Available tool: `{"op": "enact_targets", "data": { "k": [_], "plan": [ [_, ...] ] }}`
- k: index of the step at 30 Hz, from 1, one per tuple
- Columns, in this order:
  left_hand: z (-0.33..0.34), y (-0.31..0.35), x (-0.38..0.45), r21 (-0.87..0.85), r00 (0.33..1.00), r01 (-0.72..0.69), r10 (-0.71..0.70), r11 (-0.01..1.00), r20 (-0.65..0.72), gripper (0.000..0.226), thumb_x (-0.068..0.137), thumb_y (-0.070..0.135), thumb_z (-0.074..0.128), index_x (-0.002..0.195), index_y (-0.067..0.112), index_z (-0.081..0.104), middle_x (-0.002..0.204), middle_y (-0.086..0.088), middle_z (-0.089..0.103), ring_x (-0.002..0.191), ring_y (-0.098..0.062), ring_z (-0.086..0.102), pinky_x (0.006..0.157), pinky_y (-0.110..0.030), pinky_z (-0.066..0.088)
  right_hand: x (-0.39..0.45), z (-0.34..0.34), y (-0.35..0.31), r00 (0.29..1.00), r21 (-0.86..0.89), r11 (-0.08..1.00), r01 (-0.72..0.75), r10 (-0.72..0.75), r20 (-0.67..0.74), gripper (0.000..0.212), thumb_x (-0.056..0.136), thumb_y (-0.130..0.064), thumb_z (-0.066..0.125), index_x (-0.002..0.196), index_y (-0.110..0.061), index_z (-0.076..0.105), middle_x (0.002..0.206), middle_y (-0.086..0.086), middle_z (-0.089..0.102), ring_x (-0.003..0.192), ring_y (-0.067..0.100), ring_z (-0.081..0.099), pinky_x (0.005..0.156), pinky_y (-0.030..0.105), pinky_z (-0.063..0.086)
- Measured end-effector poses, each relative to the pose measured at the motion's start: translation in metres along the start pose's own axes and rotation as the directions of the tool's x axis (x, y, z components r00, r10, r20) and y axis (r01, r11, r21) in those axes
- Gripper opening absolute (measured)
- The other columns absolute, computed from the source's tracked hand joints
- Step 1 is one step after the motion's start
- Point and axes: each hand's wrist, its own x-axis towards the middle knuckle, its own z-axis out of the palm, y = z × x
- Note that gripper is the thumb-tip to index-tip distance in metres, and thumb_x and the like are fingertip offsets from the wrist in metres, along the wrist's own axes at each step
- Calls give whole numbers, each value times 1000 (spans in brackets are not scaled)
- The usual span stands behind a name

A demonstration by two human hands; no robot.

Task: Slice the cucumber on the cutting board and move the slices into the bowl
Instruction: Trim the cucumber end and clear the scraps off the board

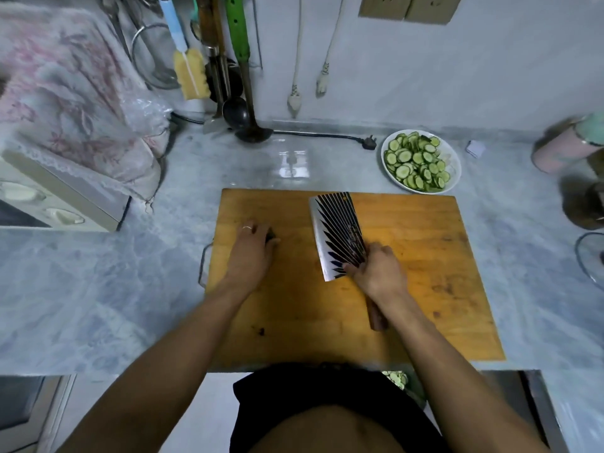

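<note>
A wooden cutting board [425, 282] lies on the grey marble counter. My right hand [379, 273] grips the handle of a wide cleaver [336, 233], whose patterned blade lies tilted over the middle of the board. My left hand [251, 246] rests curled on the board's left part over a small dark cucumber end [272, 238], mostly hidden under the fingers. A white bowl [455, 161] full of green cucumber slices [416, 161] stands on the counter just beyond the board's far right corner.
Ladles and brushes [228, 70] hang on the back wall. A black plug and cord [367, 142] lie left of the bowl. A cloth-covered appliance [65, 125] fills the left side. Jars [568, 148] and a glass lid [588, 256] crowd the right edge.
</note>
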Motion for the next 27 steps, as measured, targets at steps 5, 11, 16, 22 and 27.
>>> {"op": "enact_targets", "data": {
  "k": [5,11,16,22,27],
  "plan": [
    [0,14,-24,-353,979,95,-151,931,-135,15,91,21,69,102,13,64,103,-4,64,92,-16,57,75,-13,36,-7,10,18,997,62,996,-56,53,61,47,82,-30,74,116,-4,56,117,17,61,104,36,61,77,37,50],
    [3,36,-43,-865,818,474,-444,163,364,13,90,15,69,104,14,67,106,-8,66,87,-17,60,82,-28,50,-20,-8,36,945,565,783,-258,82,318,11,88,-17,67,89,-6,67,75,8,62,59,16,58,50,26,44],
    [4,63,-49,-778,743,484,-281,-401,608,27,91,10,66,117,6,61,105,-13,59,87,-22,58,63,-23,52,-41,-21,54,951,782,574,-244,-16,308,6,95,-8,56,90,-11,56,67,7,55,43,13,49,41,25,41],
    [28,101,-41,-728,726,609,-150,-316,672,12,86,5,64,97,3,59,101,-17,58,79,-26,67,48,-20,53,-58,-46,110,976,451,884,122,-26,-215,10,100,-23,53,96,-16,58,72,0,57,60,18,51,53,28,31],
    [48,137,-50,-717,711,665,-119,-209,693,15,82,4,68,95,6,61,95,-12,59,81,-20,63,45,-17,50,-48,-77,155,938,26,999,-48,54,-341,13,99,-17,44,103,-7,52,84,16,57,75,38,57,59,35,36]
  ]
}}
